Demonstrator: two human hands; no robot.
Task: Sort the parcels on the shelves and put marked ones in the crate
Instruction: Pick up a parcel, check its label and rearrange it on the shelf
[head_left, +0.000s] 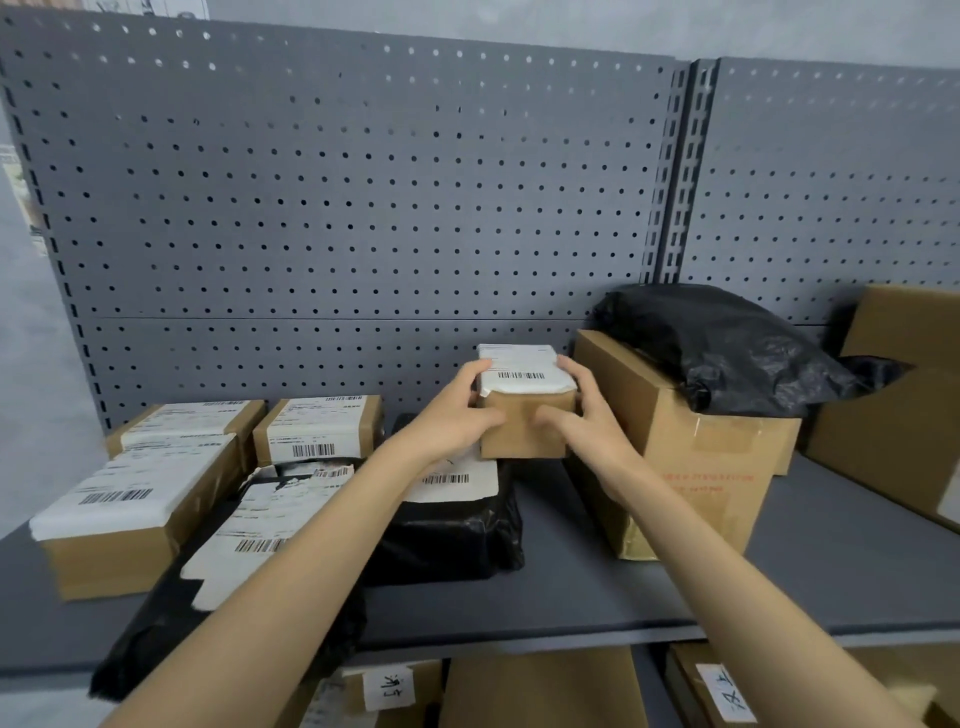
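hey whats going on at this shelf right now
A person is sorting parcels on a grey shelf. Both hands grip a small cardboard box with a white barcode label on top, the left hand on its left side and the right hand on its right. The box sits over a black bagged parcel, beside a larger carton topped with a black bag. More labelled boxes lie to the left. No crate is in view.

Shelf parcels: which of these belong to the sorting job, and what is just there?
Part of the job:
small brown box, held by left hand and right hand
labelled boxes
black bagged parcels
big carton

Just there:
pegboard back panel
grey shelf
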